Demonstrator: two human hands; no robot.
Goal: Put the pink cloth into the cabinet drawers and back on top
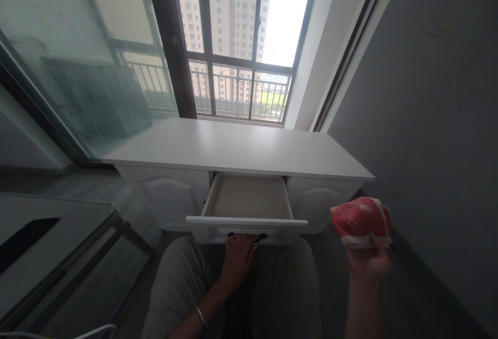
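Observation:
In the head view a white drawer (249, 232) is pulled out from a white cabinet (249, 147), its pale bottom showing. At the drawer front, my left hand (238, 256) has its fingers curled over the dark drawer handle (262, 236), covering the middle of it. A bracelet circles the left wrist. Off to the right, apart from the cabinet, my right hand (369, 264) is raised and closed on a folded red cloth (360, 220) with white pattern and pale edging. The thumb presses its lower edge; the other fingers are mostly hidden behind it.
My knees (177, 277) are on both sides below the drawer front. A white piece of furniture with a dark bar (128, 238) stands at left. Glass doors (78, 59) and a window (237, 43) are behind the cabinet; a grey wall (428, 121) borders the right.

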